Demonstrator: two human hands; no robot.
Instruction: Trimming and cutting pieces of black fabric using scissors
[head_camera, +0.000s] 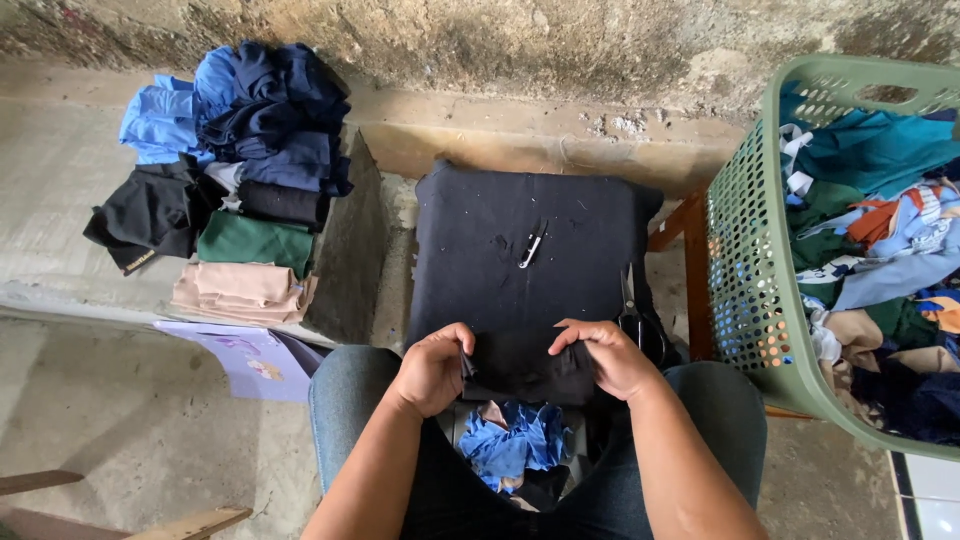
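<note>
Seen from above, the left hand (432, 368) and right hand (606, 355) are both clamped on a black cloth (525, 365) held over the person's lap, near scissors (634, 315) and a green basket (755, 290).

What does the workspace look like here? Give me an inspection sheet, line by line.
Surface: dark padded board in front of the seated person, carrying a small metal tool and scissors at its right edge.
Job's things: black cloth piece held over the lap.
Clutter: blue fabric scraps between the knees; folded garment stack on the ledge to the left; purple paper sheet on the floor.
Grip: left hand and right hand both pinch the black cloth piece.
Cables: nothing seen.
Surroundings: green laundry basket full of mixed clothes to the right; rough concrete wall behind.
</note>
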